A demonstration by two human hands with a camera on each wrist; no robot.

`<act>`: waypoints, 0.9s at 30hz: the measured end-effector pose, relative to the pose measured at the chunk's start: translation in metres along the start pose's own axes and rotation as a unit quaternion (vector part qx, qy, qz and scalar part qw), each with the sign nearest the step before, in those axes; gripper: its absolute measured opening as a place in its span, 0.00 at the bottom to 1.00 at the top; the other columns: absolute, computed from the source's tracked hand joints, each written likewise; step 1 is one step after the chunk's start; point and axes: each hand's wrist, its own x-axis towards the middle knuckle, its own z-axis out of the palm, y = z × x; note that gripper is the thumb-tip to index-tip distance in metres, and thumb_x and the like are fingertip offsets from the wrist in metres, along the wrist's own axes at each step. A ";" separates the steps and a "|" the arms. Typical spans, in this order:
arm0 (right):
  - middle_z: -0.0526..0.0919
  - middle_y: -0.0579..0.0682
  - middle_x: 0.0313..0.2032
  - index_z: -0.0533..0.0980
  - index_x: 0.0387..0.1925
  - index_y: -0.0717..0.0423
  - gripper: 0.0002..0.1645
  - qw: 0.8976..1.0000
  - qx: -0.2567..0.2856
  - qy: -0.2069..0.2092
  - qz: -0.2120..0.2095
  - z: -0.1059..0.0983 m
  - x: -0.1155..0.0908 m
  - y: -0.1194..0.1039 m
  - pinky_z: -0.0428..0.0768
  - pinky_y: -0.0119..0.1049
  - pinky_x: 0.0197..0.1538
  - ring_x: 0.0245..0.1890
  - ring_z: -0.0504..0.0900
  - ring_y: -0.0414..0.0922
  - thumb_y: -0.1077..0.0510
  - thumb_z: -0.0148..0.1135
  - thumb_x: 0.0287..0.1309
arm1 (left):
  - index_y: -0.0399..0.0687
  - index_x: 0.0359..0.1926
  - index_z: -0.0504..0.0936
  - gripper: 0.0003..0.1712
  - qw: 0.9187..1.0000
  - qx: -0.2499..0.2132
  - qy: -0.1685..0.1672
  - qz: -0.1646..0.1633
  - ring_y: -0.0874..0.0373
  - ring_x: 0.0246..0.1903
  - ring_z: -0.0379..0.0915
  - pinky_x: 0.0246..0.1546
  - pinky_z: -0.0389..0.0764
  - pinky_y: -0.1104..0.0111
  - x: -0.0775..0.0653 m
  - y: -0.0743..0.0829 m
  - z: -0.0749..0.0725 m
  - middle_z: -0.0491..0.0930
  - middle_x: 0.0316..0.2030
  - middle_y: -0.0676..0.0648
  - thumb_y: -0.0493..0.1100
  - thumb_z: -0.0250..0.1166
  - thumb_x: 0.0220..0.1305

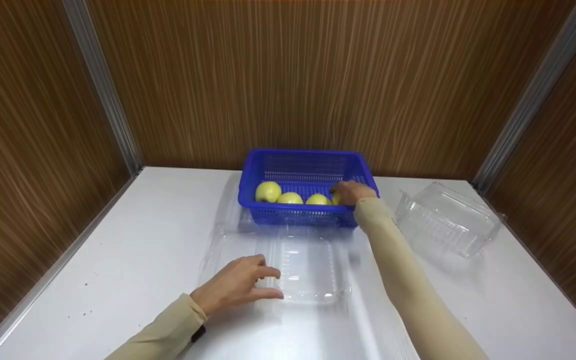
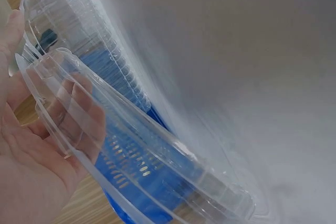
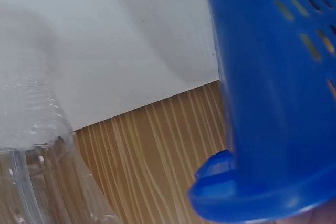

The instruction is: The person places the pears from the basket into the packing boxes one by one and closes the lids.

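A blue plastic basket (image 1: pixel 298 210) stands at the back of the white table with several yellow-green apples (image 1: pixel 268 192) along its near side. My right hand (image 1: pixel 354 192) reaches over its right end, fingers curled round an apple (image 1: pixel 336 198) that it largely hides. In the right wrist view only a sliver of that hand shows below the basket wall (image 3: pixel 278 129). In front of the basket lies an opened clear plastic clamshell box (image 1: pixel 310 265). My left hand (image 1: pixel 235 282) is beside it, thumb and fingers spread apart; in the left wrist view the fingers show through the clear plastic (image 2: pixel 142 124).
More clear clamshell packaging (image 1: pixel 448 217) lies tilted on the right of the table, near the right forearm. Wood-grain panels (image 1: pixel 318 75) enclose the back and sides. Small dark specks (image 1: pixel 86 284) dot the left of the table.
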 end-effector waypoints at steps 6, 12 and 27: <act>0.74 0.60 0.63 0.71 0.67 0.46 0.34 0.998 -0.013 0.065 -0.023 -0.003 -0.003 0.007 0.70 0.59 0.64 0.63 0.71 0.59 0.54 0.65 0.57 | 0.53 0.47 0.87 0.29 1.000 -0.004 0.000 0.007 0.65 0.25 0.58 0.27 0.66 0.75 0.004 0.000 0.000 0.77 0.30 0.48 0.68 0.59 0.61; 0.74 0.63 0.58 0.68 0.68 0.46 0.43 0.987 -0.029 0.144 -0.060 -0.003 -0.009 0.017 0.72 0.62 0.60 0.59 0.73 0.63 0.46 0.71 0.50 | 0.53 0.49 0.87 0.30 1.000 -0.004 -0.013 0.006 0.65 0.26 0.61 0.28 0.69 0.74 0.006 -0.001 -0.001 0.77 0.31 0.48 0.69 0.60 0.60; 0.70 0.59 0.63 0.67 0.68 0.40 0.46 0.967 0.039 0.218 -0.129 -0.004 -0.040 0.006 0.75 0.61 0.55 0.58 0.71 0.60 0.45 0.72 0.44 | 0.53 0.47 0.86 0.29 1.000 -0.025 -0.002 -0.003 0.66 0.26 0.62 0.29 0.71 0.74 -0.006 -0.006 0.000 0.76 0.31 0.49 0.69 0.60 0.60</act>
